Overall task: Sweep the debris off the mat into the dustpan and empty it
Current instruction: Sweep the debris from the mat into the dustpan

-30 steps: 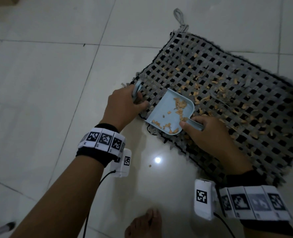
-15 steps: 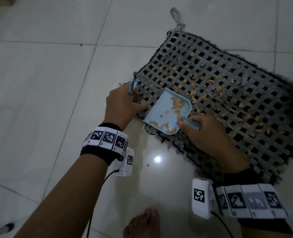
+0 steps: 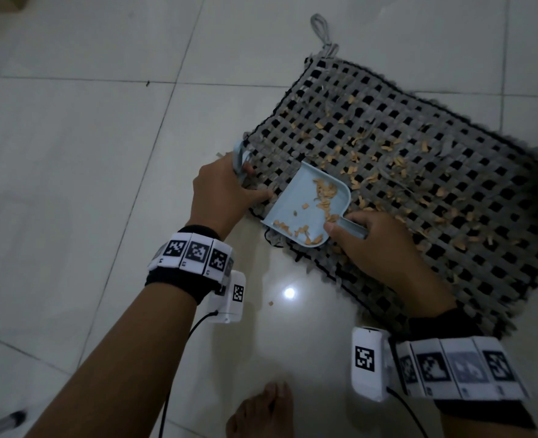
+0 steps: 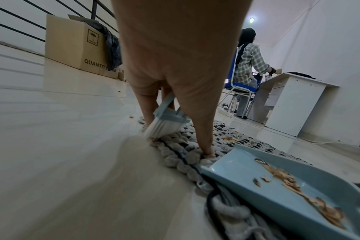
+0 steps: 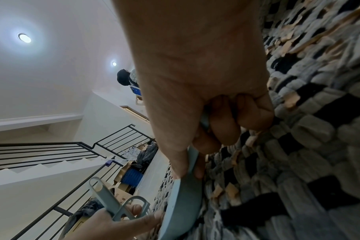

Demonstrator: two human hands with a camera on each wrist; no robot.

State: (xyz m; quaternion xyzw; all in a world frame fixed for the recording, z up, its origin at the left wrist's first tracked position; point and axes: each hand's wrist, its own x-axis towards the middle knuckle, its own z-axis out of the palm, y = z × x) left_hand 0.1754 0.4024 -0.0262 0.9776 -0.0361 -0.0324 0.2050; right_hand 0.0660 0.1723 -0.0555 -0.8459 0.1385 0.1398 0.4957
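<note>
A grey and black woven mat (image 3: pixel 419 172) lies on the tiled floor, strewn with tan debris flakes (image 3: pixel 397 162). A light blue dustpan (image 3: pixel 305 207) rests on its near left corner, holding several flakes. My right hand (image 3: pixel 372 241) grips the dustpan handle (image 3: pixel 354 229); the curled fingers show in the right wrist view on the dustpan (image 5: pixel 185 203). My left hand (image 3: pixel 226 194) holds a small blue brush (image 3: pixel 239 159) at the mat's left edge. The brush's white bristles (image 4: pixel 164 128) touch the mat edge (image 4: pixel 181 155) beside the dustpan (image 4: pixel 277 186).
One stray flake (image 3: pixel 271 302) lies on the tile near a light reflection. My bare foot (image 3: pixel 261 412) is at the bottom. A cardboard box (image 4: pixel 76 45), a seated person (image 4: pixel 251 65) at a white desk (image 4: pixel 294 100) and a stair railing (image 5: pixel 51 151) stand around.
The brush in my left hand has moved slightly outward to the mat's left edge, away from the dustpan mouth. The dustpan and right hand stay put.
</note>
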